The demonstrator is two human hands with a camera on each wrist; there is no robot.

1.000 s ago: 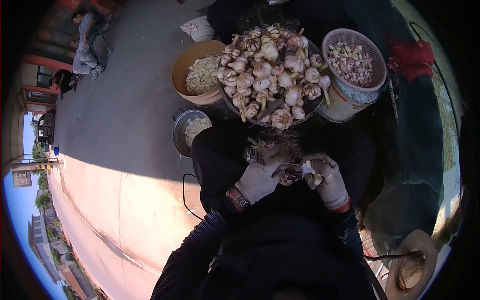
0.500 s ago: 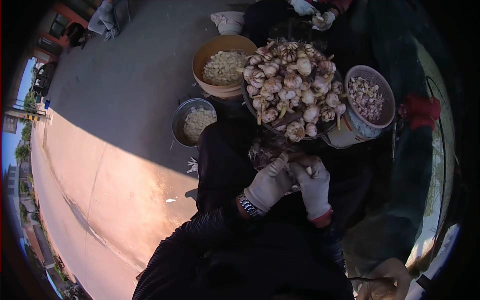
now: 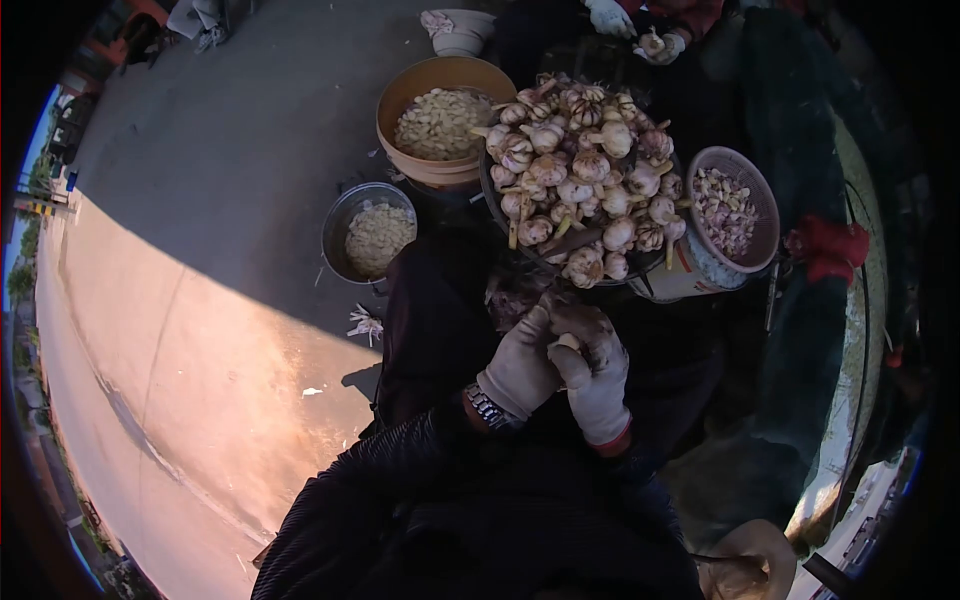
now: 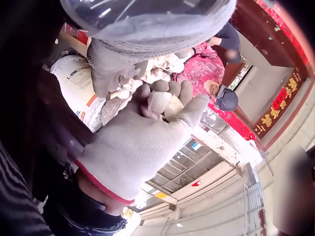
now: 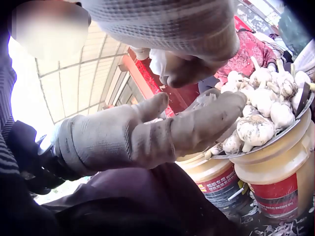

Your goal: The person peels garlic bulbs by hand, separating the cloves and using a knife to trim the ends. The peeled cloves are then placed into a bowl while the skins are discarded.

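Observation:
In the head view my gloved right hand, red-cuffed, holds pale garlic cloves under its bent thumb. The left wrist view shows the garlic cloves inside its curled fingers. My left hand, gloved and with a metal watch at the wrist, is close against it. In the right wrist view the left fingers stretch out, thumb raised, with whitish garlic pieces behind them. Dark purplish garlic skins lie just beyond both hands. A heaped tray of garlic bulbs stands ahead.
A tan bucket and a metal pot hold peeled cloves. Right of the bulbs, a pink colander of purplish cloves sits on a white bucket. Another person's gloved hand holds a bulb across the tray.
One second ago the right hand was apart on the right with a clove, and the left hand lay at the skins. Both have come together nearer my body. The head view has shifted.

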